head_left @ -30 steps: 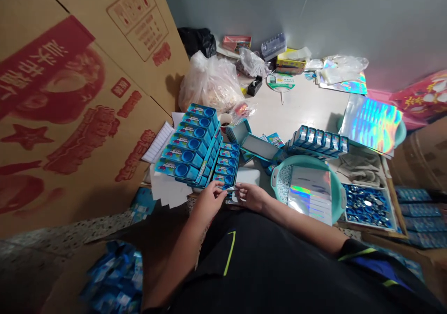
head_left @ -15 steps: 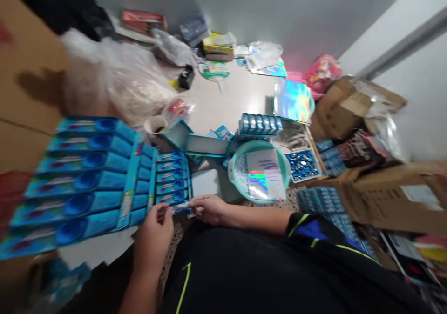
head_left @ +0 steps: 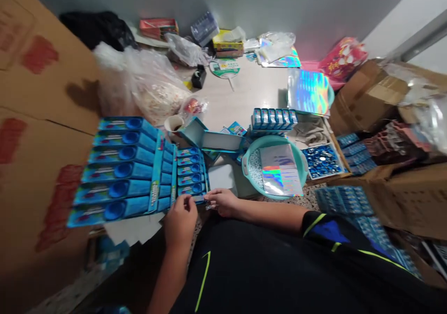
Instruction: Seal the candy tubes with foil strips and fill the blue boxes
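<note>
My left hand (head_left: pixel 181 214) and my right hand (head_left: pixel 223 202) meet low in the middle, fingers pinched on opposite ends of a small pale strip (head_left: pixel 198 198). The strip is too small to identify. Just beyond the hands stands an open display box (head_left: pixel 191 170) packed with small blue cartons. To the left, a larger display (head_left: pixel 122 170) shows rows of blue cartons with round blue fronts. Past my right hand is a turquoise basin (head_left: pixel 303 160) of small white pieces, with holographic sheets (head_left: pixel 279 170) lying across it.
A white tray (head_left: pixel 342 165) of blue shiny pieces sits right of the basin. Stacked blue packs (head_left: pixel 274 118), an open carton (head_left: pixel 223 140), a paper cup (head_left: pixel 173 124) and a plastic bag (head_left: pixel 153 86) lie behind. Cardboard boxes (head_left: pixel 394 188) flank both sides.
The view has shifted left, so everything appears further right. Both hands keep pinching the small strip, slightly closer together than before.
</note>
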A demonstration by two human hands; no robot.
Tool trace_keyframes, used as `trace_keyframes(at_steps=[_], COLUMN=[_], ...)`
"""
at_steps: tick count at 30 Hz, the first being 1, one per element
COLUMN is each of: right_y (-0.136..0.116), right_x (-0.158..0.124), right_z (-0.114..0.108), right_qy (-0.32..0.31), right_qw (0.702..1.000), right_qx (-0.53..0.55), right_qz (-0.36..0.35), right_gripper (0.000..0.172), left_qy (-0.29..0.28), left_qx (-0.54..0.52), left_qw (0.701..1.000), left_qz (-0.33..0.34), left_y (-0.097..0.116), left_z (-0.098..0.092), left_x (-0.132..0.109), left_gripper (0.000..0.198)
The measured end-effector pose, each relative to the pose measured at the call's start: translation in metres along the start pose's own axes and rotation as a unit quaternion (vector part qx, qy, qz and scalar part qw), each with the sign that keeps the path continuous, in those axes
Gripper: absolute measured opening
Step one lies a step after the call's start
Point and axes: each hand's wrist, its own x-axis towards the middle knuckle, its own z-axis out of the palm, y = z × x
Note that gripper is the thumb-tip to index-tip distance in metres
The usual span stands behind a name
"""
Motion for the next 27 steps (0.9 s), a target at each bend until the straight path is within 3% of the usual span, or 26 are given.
trace_keyframes(at_steps=[9, 12, 14, 16, 18, 19, 22, 24, 27], right_y=[0.003, -0.007, -0.019, -0.039, -0.063, -0.076, -0.109, -0.118, -0.113], right_x=[-0.004, -0.016, -0.033, -0.055, -0.080, -0.092, -0.124, -0.140, -0.151], right_z=[0.013, 0.010, -0.003, -0.030, -0.070, -0.094, -0.171, -0.215, -0.254], right_qy=[0.013, 0.012, 0.011, 0.022, 0.063, 0.099, 0.249, 0.348, 0.418], right_qw=[0.985, 0.955, 0.922, 0.879, 0.831, 0.808, 0.741, 0.703, 0.677], right_qx=[-0.170, -0.292, -0.381, -0.462, -0.526, -0.549, -0.585, -0.587, -0.577], right_qz=[-0.020, -0.037, -0.071, -0.121, -0.168, -0.186, -0.215, -0.201, -0.185], right_gripper=[0.016, 0.023, 0.019, 0.017, 0.016, 0.015, 0.029, 0.036, 0.037], left_qy=[0.039, 0.055, 0.084, 0.159, 0.239, 0.249, 0.159, 0.088, 0.027], left_qx=[0.008, -0.009, -0.021, -0.041, -0.074, -0.091, -0.116, -0.118, -0.125], left_qw=[0.996, 0.992, 0.987, 0.976, 0.957, 0.952, 0.954, 0.949, 0.930], left_qz=[0.082, 0.116, 0.135, 0.141, 0.143, 0.155, 0.228, 0.277, 0.343], left_y=[-0.015, -0.012, -0.004, 0.010, 0.027, 0.036, 0.059, 0.073, 0.095], left_z=[0.005, 0.002, -0.002, -0.004, 0.001, 0.006, 0.029, 0.045, 0.061], left_x=[0.001, -0.001, -0.011, -0.029, -0.052, -0.062, -0.081, -0.078, -0.057], left_gripper=[0.014, 0.014, 0.014, 0.011, 0.007, 0.005, 0.006, 0.009, 0.013])
